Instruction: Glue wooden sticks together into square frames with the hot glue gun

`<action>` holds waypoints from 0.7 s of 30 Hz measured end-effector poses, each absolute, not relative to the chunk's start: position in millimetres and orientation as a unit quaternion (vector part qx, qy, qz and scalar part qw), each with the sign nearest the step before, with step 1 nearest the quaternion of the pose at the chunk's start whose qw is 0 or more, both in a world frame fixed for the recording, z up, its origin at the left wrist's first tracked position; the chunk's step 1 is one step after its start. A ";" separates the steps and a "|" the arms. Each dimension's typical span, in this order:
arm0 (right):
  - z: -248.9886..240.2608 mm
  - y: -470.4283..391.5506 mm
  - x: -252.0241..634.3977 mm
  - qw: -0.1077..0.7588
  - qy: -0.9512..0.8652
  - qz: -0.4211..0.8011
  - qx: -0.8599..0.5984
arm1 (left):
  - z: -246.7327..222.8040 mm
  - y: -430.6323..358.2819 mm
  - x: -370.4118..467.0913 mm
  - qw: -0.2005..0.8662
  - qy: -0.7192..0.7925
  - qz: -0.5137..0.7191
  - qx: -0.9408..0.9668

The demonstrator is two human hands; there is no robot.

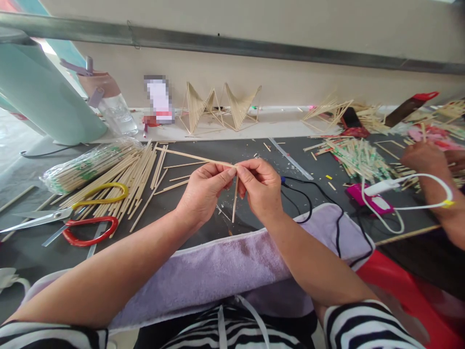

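Observation:
My left hand [207,189] pinches a thin wooden stick [185,154] that reaches out to the upper left. Thumb and fingertips of my right hand [264,186] press at the same spot, where the end of a second wooden stick [235,203] meets the first. This second stick points down toward me between the hands. Whether the two ends are joined is hidden by my fingers. On the dark table just left of my hands lie several loose sticks [178,186]. A larger pile of sticks [134,179] fans out from a clear plastic pack [90,165].
Scissors [69,213] with yellow and red handles lie at left. Stick frames [198,109] stand on the ledge behind, near a water bottle [112,106] and a phone [159,99]. A black cable [308,186] and pink power bank [378,201] are right, near another person's hand [425,157].

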State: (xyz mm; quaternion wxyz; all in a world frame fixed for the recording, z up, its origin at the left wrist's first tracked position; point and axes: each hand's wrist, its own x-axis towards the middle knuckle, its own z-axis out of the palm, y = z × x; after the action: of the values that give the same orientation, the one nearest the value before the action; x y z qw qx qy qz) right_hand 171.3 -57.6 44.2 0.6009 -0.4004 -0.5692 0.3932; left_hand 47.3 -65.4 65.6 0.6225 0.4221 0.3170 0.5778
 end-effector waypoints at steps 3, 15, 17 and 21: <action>43.3 -57.0 171.5 0.593 -0.570 0.394 -0.410 | 65.3 -64.5 46.7 0.623 0.319 0.573 0.427; 43.4 -56.0 173.1 0.591 -0.568 0.408 -0.401 | 64.9 -63.1 45.5 0.626 0.314 0.563 0.438; 43.3 -55.8 173.5 0.590 -0.568 0.411 -0.400 | 65.1 -62.9 45.5 0.626 0.315 0.563 0.439; 43.2 -55.4 173.8 0.583 -0.566 0.418 -0.406 | 65.0 -62.7 45.1 0.619 0.321 0.563 0.444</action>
State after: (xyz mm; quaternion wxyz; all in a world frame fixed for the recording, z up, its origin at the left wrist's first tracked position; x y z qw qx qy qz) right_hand 173.8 -55.4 43.2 0.5832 -0.4061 -0.5661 0.4177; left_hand 45.1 -62.7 65.0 0.6193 0.4436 0.3213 0.5625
